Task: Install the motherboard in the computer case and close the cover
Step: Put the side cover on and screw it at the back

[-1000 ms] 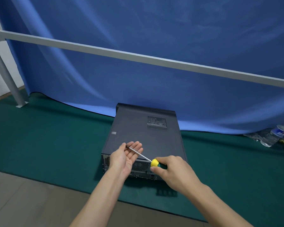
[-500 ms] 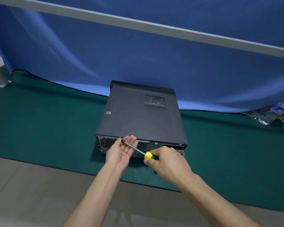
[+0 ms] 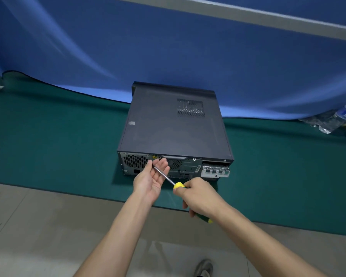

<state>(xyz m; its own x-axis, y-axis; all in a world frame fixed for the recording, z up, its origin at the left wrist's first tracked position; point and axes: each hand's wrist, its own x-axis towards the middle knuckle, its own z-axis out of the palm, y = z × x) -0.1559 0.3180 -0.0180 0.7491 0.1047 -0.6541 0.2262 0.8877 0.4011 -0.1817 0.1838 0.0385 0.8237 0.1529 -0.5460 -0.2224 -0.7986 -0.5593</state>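
Black metal computer case (image 3: 174, 124) lying flat on a green mat (image 3: 58, 140), cover (image 3: 168, 132) already on top, vent grille toward its far right corner, rear panel with fan mesh and ports facing the person. Motherboard hidden inside, if fitted; cannot tell. Right hand (image 3: 203, 196) clenched around the green-and-yellow handle of a screwdriver (image 3: 176, 183), shaft angled up and left toward the top edge of the rear panel. Left hand (image 3: 151, 179) palm up, fingers relaxed and straight, cradling the shaft near its tip, just in front of the rear panel; tip contact with a screw too small to tell. Blue cloth backdrop (image 3: 88, 47) behind the case. Plastic water bottle (image 3: 337, 120) lying at far right on the mat. Grey shoe (image 3: 204, 267) on the floor at bottom edge.
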